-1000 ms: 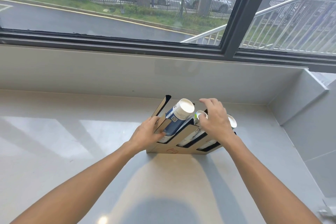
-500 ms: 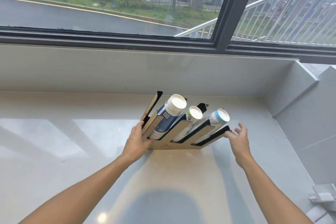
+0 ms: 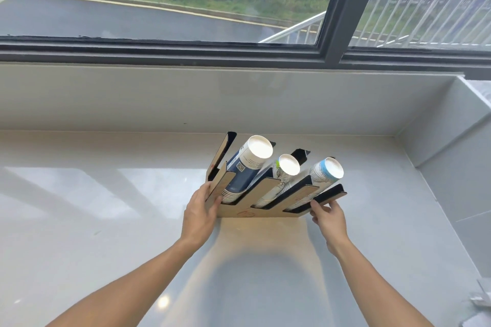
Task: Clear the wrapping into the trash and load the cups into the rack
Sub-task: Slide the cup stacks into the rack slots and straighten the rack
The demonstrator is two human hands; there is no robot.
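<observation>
Head view. A cup rack [image 3: 265, 211] of flat tan board, cardboard or thin wood (cannot tell which), stands on a pale grey, glossy stone counter [image 3: 106, 220] set under a window. The rack has slanted slots with black inner faces and rounded finger-like tips, all leaning up and to the right.

Three stacks of paper cups lie tilted in the slots, white bases facing up toward the camera:
- leftmost, the widest: navy-blue stack [image 3: 243, 171] with a small printed code square on its side
- middle: narrower white stack with line drawings and a green patch [image 3: 283, 174]
- rightmost: white stack with a light-blue band [image 3: 322, 176]
The far-left slot holds nothing.

Left hand [image 3: 200, 214]: fingers wrapped around the rack's left edge, thumb on the front face, clamped on the board. Right hand [image 3: 329, 216]: fingertips pinching the lowest right prong from below and beside. Both forearms bare, hands well apart, one at each end of the rack.

Edges and room: wide bare counter to the left and in front; a low matte backsplash [image 3: 239, 98] behind, apart from the rack; a grey side wall [image 3: 451, 156] at right, with open counter between. Crinkled clear wrapping [image 3: 482, 302] shows at the lower-right frame edge (partly cut off).
</observation>
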